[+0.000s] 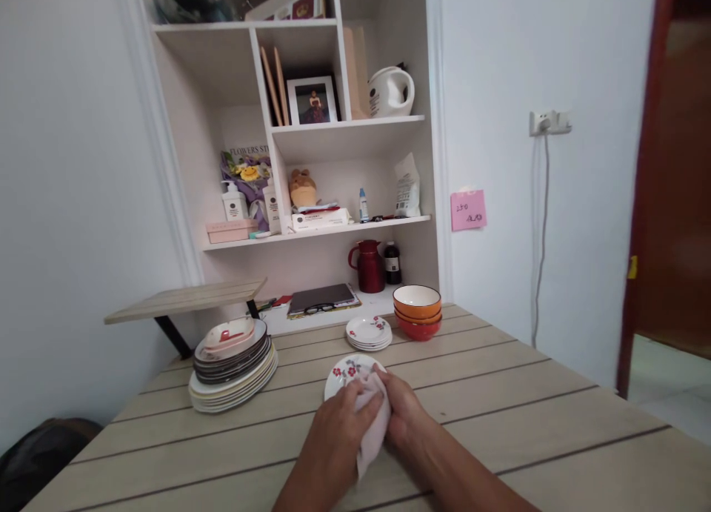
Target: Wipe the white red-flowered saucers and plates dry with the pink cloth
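A small white plate (336, 378) with red flowers and grey leaves is tilted up between my hands, low over the table. My left hand (340, 425) is closed on a pale pink cloth (373, 428), which lies against the plate's near face and hangs down toward me. At the plate's right edge, my right hand (406, 410) is closed around the rim, touching the cloth as well. Its fingers behind the plate are hidden. Just beyond is a short stack of similar flowered plates (369, 333).
Stacked orange and red bowls (418, 312) stand at the table's back right. On the left rises a pile of larger plates (233, 375) topped by small dishes (229, 336), near a raised wooden shelf (189, 301). Behind are a laptop (322, 298) and a red jug (369, 267).
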Demonstrator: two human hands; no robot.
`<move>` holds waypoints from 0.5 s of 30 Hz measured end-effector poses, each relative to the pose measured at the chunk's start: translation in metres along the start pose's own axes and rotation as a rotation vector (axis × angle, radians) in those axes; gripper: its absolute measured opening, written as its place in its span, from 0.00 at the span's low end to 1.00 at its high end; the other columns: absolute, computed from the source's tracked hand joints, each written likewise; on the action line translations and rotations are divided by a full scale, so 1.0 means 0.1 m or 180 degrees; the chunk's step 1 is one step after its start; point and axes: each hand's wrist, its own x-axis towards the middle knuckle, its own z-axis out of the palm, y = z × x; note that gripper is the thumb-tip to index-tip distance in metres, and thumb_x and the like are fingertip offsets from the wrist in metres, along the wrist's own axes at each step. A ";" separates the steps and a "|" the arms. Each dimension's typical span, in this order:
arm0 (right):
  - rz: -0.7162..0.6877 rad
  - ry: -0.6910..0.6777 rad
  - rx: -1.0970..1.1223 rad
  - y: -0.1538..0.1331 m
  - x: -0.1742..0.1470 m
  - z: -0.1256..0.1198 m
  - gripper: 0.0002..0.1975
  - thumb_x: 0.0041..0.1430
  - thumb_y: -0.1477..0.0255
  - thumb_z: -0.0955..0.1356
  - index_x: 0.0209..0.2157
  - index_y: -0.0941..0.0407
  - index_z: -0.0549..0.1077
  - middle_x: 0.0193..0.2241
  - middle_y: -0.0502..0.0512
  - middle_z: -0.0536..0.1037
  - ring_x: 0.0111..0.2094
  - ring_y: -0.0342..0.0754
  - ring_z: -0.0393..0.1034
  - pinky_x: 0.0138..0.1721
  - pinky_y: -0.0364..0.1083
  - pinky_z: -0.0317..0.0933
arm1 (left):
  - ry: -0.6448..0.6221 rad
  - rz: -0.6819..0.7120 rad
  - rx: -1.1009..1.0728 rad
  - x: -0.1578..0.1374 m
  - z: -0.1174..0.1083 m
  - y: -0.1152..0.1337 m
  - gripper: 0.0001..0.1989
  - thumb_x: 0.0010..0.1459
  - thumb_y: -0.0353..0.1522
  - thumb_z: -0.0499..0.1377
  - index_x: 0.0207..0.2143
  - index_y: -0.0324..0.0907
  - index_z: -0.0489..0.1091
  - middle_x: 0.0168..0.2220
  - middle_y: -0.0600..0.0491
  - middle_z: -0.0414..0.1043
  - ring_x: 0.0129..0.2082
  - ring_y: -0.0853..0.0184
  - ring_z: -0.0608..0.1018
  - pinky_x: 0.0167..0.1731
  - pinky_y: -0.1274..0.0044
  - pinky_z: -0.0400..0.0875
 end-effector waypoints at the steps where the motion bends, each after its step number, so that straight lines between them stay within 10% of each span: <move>1: -0.0010 0.0020 -0.0006 -0.01 0.01 -0.01 0.10 0.61 0.67 0.64 0.35 0.60 0.71 0.23 0.59 0.80 0.25 0.52 0.76 0.35 0.50 0.69 | 0.0010 0.0025 -0.0064 0.00 0.01 0.01 0.35 0.53 0.27 0.60 0.62 0.55 0.57 0.60 0.48 0.62 0.53 0.59 0.71 0.50 0.71 0.68; 10: -0.0170 -0.0266 0.0130 0.16 -0.11 0.16 0.04 0.61 0.73 0.64 0.37 0.57 0.70 0.21 0.54 0.79 0.23 0.50 0.75 0.34 0.49 0.68 | 0.0222 -0.1294 0.0786 0.05 0.06 -0.25 0.16 0.61 0.24 0.51 0.45 0.48 0.73 0.41 0.52 0.72 0.36 0.66 0.76 0.34 0.77 0.65; 15: -0.0094 -0.0084 0.0056 0.10 -0.07 0.08 0.05 0.61 0.71 0.64 0.37 0.58 0.69 0.21 0.54 0.79 0.24 0.51 0.75 0.36 0.50 0.68 | 0.0223 -0.0288 0.1041 0.03 0.15 -0.15 0.14 0.63 0.25 0.50 0.42 0.46 0.73 0.37 0.53 0.74 0.33 0.67 0.75 0.32 0.77 0.64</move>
